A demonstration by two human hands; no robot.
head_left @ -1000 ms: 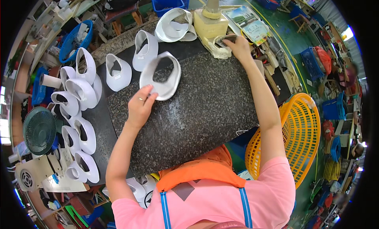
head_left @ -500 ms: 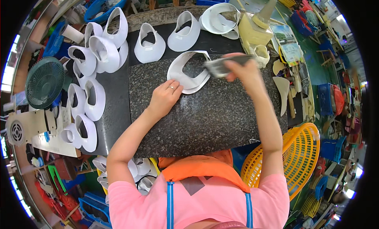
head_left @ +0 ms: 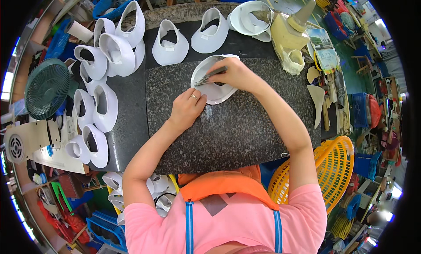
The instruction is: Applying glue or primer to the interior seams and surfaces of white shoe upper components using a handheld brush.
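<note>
A white shoe upper (head_left: pixel 214 88) lies flat on the dark speckled stone slab (head_left: pixel 219 131). My left hand (head_left: pixel 187 108), with a ring on one finger, presses down on the piece's near edge. My right hand (head_left: pixel 234 73) grips a thin brush (head_left: pixel 209 76) and holds its tip against the inside of the white piece. A cream glue bottle (head_left: pixel 289 32) with a cone spout stands at the slab's far right.
Several white shoe uppers (head_left: pixel 107 56) stand along the far and left sides of the slab. A green fan (head_left: pixel 46 88) sits at the left. An orange-yellow basket (head_left: pixel 333 166) hangs at the right edge. Flat beige cut pieces (head_left: pixel 316 103) lie to the right.
My right hand came back from the glue bottle with the brush and now rests it on the white piece. My left hand stayed on the piece, which has been laid flat.
</note>
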